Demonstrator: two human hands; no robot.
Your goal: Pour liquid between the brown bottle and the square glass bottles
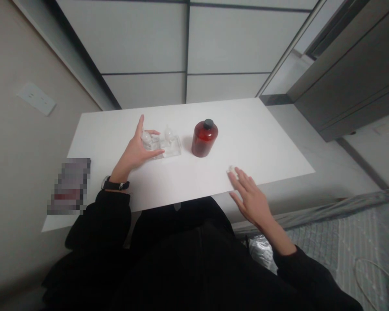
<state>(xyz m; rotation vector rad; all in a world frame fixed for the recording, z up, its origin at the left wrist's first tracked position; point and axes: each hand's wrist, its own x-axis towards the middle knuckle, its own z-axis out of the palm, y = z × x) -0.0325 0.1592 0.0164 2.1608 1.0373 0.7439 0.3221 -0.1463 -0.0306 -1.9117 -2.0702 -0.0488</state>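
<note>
A white table [266, 142] stands against pale wall panels, with a beige wall and a socket plate [36, 98] to the left and a grey cabinet [353, 73] at the far right. A grey bed cover [343, 233] lies near right.

On the left half of the table sits a clear holder [170, 147], a low see-through block with small clear bottles standing in it; one rounded stopper [168, 133] rises from its far side. The glass is colourless and hard to read against the white top, so the count of bottles cannot be told.

The left hand [136, 152] rests at the holder's left end, fingers spread, the thumb lying along the near side and the index finger pointing far; the other fingers curl round a small clear bottle [146, 138]. Whether they grip it or only touch it cannot be told. A black watch [115, 185] sits on that wrist, above a black sleeve.

Just right of the holder, apart from it, stands an amber bottle [204, 138], round-shouldered, upright, with a black cap [208, 124].

The right hand [251, 196] lies flat at the near edge of the table, fingers spread. Its fingertips touch a small clear piece [231, 168], holding nothing.

A blurred patch covers something at the table's near left.
</note>
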